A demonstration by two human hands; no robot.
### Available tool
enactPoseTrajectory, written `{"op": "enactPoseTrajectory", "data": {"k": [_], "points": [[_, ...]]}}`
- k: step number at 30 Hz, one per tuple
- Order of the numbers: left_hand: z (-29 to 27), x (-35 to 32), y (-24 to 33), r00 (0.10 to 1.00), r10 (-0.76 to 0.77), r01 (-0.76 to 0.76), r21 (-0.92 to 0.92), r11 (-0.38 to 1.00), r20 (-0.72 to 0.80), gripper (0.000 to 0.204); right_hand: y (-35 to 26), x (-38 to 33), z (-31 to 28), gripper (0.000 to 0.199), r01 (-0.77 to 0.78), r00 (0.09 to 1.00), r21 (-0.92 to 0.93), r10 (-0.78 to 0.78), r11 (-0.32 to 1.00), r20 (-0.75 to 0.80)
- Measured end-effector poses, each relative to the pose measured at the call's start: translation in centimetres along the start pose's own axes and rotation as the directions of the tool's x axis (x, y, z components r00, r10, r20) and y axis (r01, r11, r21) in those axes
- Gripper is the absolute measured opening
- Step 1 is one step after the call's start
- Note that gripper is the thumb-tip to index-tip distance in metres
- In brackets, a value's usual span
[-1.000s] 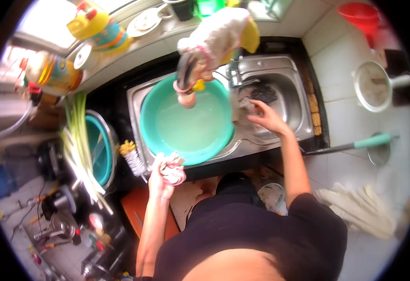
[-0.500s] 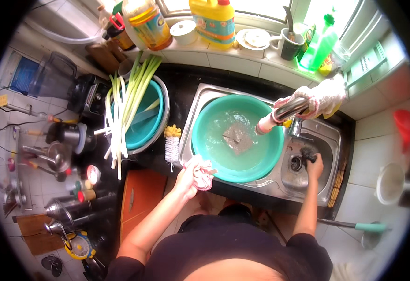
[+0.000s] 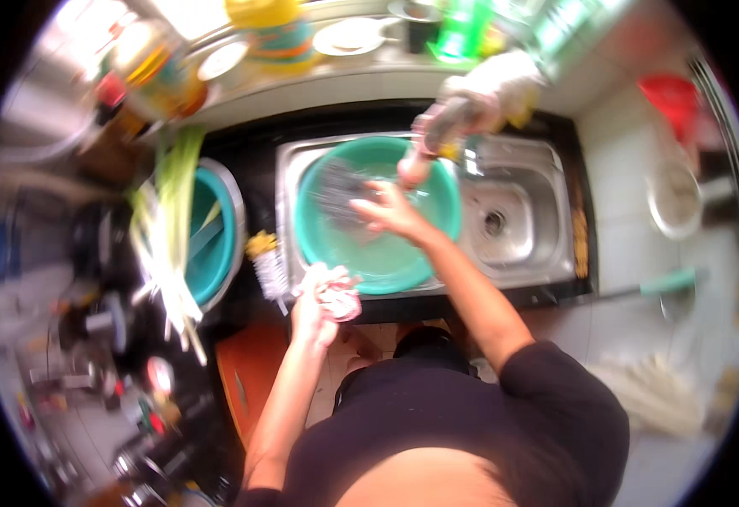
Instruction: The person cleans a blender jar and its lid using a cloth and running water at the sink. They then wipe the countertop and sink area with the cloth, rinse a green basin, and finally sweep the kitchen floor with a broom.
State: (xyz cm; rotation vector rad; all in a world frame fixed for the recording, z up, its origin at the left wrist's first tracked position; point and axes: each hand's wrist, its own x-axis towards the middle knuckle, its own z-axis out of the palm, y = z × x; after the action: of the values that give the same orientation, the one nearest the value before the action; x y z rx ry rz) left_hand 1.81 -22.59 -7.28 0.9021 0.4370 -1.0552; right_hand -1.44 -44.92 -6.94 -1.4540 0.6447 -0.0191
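A green plastic basin sits in the left bowl of a steel double sink. My right hand reaches over the basin with fingers spread, touching a grey scrubbing pad that lies inside it. Just above that hand, a tap wrapped in pale cloth points down into the basin. My left hand rests at the sink's front edge, closed around a crumpled pink and white cloth.
A teal bowl with long green leeks stands left of the sink, a yellow-tipped bottle brush beside it. Bottles and dishes line the back ledge. A red bucket and a teal-handled tool lie on the right floor.
My right hand has moved from the right sink bowl to the basin and now touches the scrubbing pad. The view has swung; my left hand still grips the cloth.
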Motion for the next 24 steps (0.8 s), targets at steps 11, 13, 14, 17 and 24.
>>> {"op": "enactPoseTrajectory", "data": {"k": [11, 13, 14, 17, 24], "points": [[8.2, -1.7, -0.7, 0.902, -0.320, 0.122, 0.539, 0.833, 0.290, 0.062, 7.3, -8.9, -7.3, 0.019, 0.267, 0.954, 0.480, -0.158, 0.836, -0.254], [7.1, -1.9, -0.7, 0.941, -0.265, 0.109, 0.553, 0.826, 0.211, 0.057, 11.8, -7.3, -13.4, 0.018, 0.418, 0.773, 0.405, -0.083, 0.813, -0.629], [6.2, -1.9, -0.7, 0.963, -0.225, 0.108, 0.557, 0.824, 0.146, 0.053, 13.2, -6.2, -16.4, 0.021, 0.452, 0.620, 0.321, -0.035, 0.832, -0.784], [3.8, -1.1, -0.7, 0.988, -0.155, 0.120, 0.520, 0.846, 0.025, 0.044, 27.6, -1.9, -27.4, 0.036, -0.447, 0.102, -0.204, -0.177, 0.871, -0.979], [2.4, -0.8, -1.4, 0.987, -0.080, 0.145, 0.539, 0.829, -0.142, 0.038, 28.6, 9.2, -23.1, 0.038, -0.697, 0.311, -0.326, -0.140, 0.639, -0.940]]}}
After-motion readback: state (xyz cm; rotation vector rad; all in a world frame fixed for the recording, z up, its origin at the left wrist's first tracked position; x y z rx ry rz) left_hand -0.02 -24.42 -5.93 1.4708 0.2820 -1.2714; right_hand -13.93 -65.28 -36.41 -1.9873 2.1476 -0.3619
